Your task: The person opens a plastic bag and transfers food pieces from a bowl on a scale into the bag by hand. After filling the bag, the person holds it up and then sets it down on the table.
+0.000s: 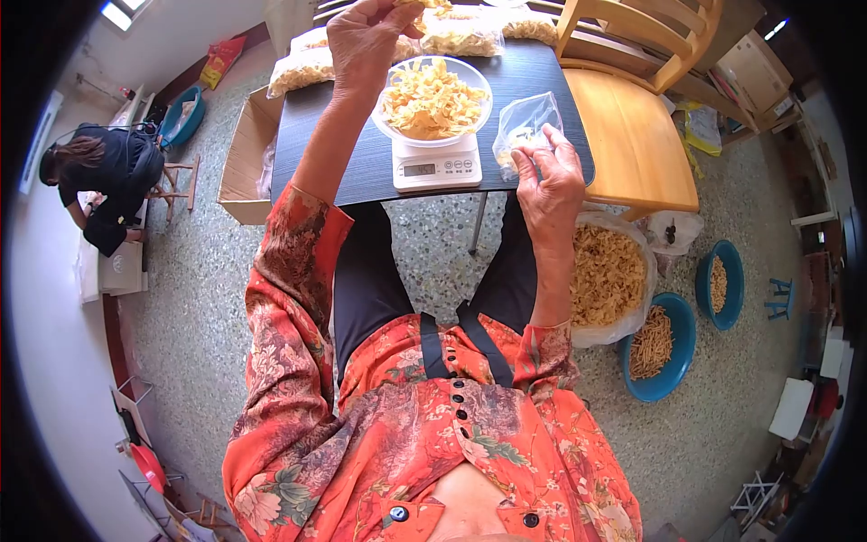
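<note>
My left hand [366, 34] is raised over the far side of the dark table, its fingers closed on a few dried yellow slices [432, 4]. Below it, a clear bowl heaped with the same curled slices [433, 95] rests on a white kitchen scale [437, 168]; the digits on its display are hard to read. At the table's right, my right hand [551, 176] pinches a clear plastic bag [531, 117] by its near edge. Some pale bits show inside that bag.
Filled plastic bags [461, 36] line the table's back. A wooden chair [623, 126] adjoins the right side, with a large lined tub of slices [610, 275] below. Blue basins [673, 384] stand on the floor. Left are a cardboard box [242, 163] and a seated person [113, 172].
</note>
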Motion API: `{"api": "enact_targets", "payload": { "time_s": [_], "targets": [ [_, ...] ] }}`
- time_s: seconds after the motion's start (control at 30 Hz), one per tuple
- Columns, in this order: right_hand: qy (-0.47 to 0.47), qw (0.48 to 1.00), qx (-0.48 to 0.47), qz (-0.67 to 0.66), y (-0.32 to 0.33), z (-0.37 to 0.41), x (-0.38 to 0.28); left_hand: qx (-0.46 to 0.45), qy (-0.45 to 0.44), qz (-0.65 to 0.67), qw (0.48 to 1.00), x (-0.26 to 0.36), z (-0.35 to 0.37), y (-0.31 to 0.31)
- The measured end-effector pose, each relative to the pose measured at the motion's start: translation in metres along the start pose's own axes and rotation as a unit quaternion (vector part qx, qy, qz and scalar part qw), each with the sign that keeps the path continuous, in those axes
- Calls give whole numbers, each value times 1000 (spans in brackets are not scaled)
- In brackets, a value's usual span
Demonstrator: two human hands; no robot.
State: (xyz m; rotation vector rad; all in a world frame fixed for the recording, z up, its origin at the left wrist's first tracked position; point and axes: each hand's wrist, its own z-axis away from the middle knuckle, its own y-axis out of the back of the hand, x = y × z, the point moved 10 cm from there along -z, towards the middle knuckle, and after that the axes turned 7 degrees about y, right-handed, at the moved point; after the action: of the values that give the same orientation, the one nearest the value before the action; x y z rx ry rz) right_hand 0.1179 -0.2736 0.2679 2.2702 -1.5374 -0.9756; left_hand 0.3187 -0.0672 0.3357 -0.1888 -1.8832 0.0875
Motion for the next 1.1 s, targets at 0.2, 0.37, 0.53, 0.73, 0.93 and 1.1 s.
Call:
{"api": "enact_targets", "payload": {
  "time_s": [0.2,0.37,0.53,0.73,0.93,1.1],
  "targets": [
    [14,1000,-1,12,-1,-5,-4,-82,162,397,900,-65,0,-22],
    [20,1000,0,5,1,-9,-11,-29,246,397,884,-85,43,-46],
    [18,1000,9,-15,-1,-8,-11,-133,253,373,883,-90,67,-87],
    [12,1000,7,-3,2,-7,-7,-221,81,-17,972,-68,80,-103],
    [34,999,16,12,5,-7,-8,-255,-159,-282,911,-37,95,-120],
    [26,1000,17,3,6,-7,0,-297,-223,-407,834,-27,107,-137]
  ]
}}
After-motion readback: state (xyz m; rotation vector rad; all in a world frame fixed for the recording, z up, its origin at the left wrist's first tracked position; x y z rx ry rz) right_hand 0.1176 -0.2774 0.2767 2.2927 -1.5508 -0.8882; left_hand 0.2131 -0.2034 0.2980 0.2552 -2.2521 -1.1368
